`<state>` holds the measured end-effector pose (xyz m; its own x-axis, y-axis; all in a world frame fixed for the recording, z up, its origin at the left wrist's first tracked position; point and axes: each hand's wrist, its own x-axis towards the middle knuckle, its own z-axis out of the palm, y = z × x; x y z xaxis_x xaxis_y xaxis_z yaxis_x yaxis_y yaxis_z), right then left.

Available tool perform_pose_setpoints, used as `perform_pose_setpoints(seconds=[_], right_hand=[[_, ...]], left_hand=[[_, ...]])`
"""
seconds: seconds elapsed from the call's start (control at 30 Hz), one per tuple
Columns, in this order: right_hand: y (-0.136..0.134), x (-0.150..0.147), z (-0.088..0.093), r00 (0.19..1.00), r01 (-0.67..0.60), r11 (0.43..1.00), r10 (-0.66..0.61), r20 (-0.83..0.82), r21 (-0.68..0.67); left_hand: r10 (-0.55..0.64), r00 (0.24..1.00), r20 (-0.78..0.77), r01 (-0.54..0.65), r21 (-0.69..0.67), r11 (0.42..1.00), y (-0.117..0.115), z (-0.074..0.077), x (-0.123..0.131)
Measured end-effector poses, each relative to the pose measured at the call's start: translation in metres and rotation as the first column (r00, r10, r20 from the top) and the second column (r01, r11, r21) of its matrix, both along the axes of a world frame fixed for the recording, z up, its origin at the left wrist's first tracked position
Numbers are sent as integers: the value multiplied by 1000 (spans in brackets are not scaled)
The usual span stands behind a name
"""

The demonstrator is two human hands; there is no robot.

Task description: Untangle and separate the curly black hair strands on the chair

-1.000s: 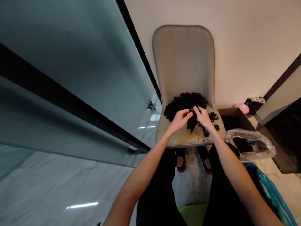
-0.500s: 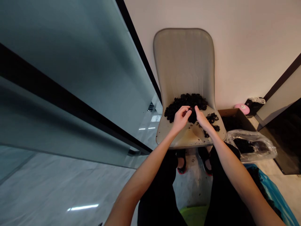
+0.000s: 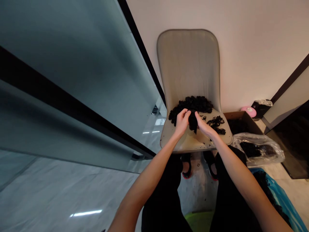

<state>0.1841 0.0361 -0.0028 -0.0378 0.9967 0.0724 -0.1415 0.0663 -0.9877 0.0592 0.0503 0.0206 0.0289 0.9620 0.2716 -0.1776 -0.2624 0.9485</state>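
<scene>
Between my two hands hangs a dark, limp black piece (image 3: 192, 122), soft and uneven at its lower end; its exact kind is not clear. My left hand (image 3: 182, 121) pinches its upper left side, and my right hand (image 3: 201, 123) grips its upper right side. Behind them a heap of small black pieces (image 3: 196, 102) covers the back of the grey chair seat (image 3: 185, 143). To the right of my right hand lies a smaller pile of stringy black scraps (image 3: 216, 123).
On the floor at right stand a cardboard box (image 3: 256, 126) and a clear plastic bag (image 3: 277, 154), both with black material inside. A blue bag (image 3: 277, 190) with black contents lies nearer. A pink round object (image 3: 249, 111) sits by the wall. A glass partition (image 3: 84, 80) rises at left.
Both hands have shifted slightly left and now hold the black piece hanging down between them. More of the seat and the scraps at right show.
</scene>
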Motion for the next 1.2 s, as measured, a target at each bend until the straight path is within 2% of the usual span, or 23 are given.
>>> perform_pose_setpoints(seconds=[0.1,0.17,0.23,0.3,0.37,0.5,0.63,0.83,1.0,1.1,1.2], right_hand=[[-3,-2,4,981,-193,974,189,-46,-115],[-3,-1,8,990,-139,985,138,-19,-100],[-3,1,11,997,-12,1000,13,80,-20],[0,5,12,971,98,994,-106,215,48],[3,8,12,921,153,987,-163,355,59],[8,14,11,794,166,982,-189,578,93],[8,19,12,681,166,974,-226,697,154],[7,27,18,610,70,977,-200,766,200],[9,28,16,631,91,965,-247,736,246],[8,27,15,649,103,962,-257,716,253],[5,25,14,656,72,967,-231,718,245]], left_hand=[[15,1000,-12,-15,7,1000,1,-1,-1],[0,998,-69,3,48,999,1,-1,-1],[4,989,-147,14,121,993,0,-2,1],[31,976,-216,10,184,983,-1,-3,2],[57,960,-274,0,205,979,-1,-5,3],[112,905,-410,-2,260,966,2,-10,3],[162,841,-516,18,326,945,3,-11,1],[161,813,-560,64,360,931,0,-6,-1],[100,830,-549,51,252,966,1,-4,-1],[-27,842,-539,113,127,985,4,-5,-4],[-187,833,-521,228,16,973,8,-7,-8]])
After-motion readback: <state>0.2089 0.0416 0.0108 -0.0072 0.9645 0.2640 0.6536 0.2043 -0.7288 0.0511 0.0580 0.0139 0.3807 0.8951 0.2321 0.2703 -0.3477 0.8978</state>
